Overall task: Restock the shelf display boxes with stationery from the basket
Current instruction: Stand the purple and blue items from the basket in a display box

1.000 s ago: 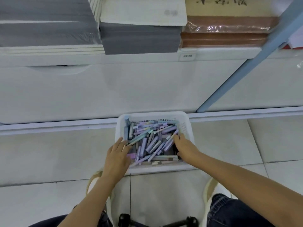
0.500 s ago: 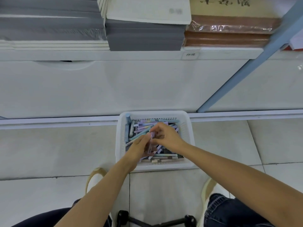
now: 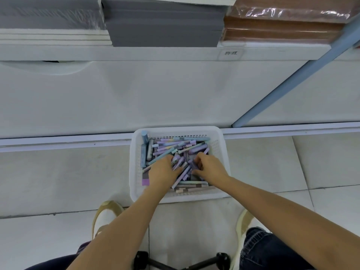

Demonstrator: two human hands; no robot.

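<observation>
A white plastic basket (image 3: 223,152) stands on the tiled floor against the shelf base. It holds a loose heap of purple, blue and mint pens (image 3: 175,147). Both hands are down inside it. My left hand (image 3: 163,170) lies on the left of the heap with its fingers curled around a few purple pens. My right hand (image 3: 209,165) is just right of it, fingertips pinched on purple pens in the middle of the heap. The pens under both palms are hidden. No display box is in view.
White shelf front (image 3: 155,94) rises right behind the basket, with a blue upright (image 3: 288,82) slanting at the right. Stacks of grey (image 3: 163,26) and brown (image 3: 282,30) books lie on the shelf above. My feet and a stool's wheeled base (image 3: 175,260) are below.
Both hands were at the basket's near edge, met over the heap half a second ago, and have now dropped into the pens, slightly apart. The camera has tipped downward a little.
</observation>
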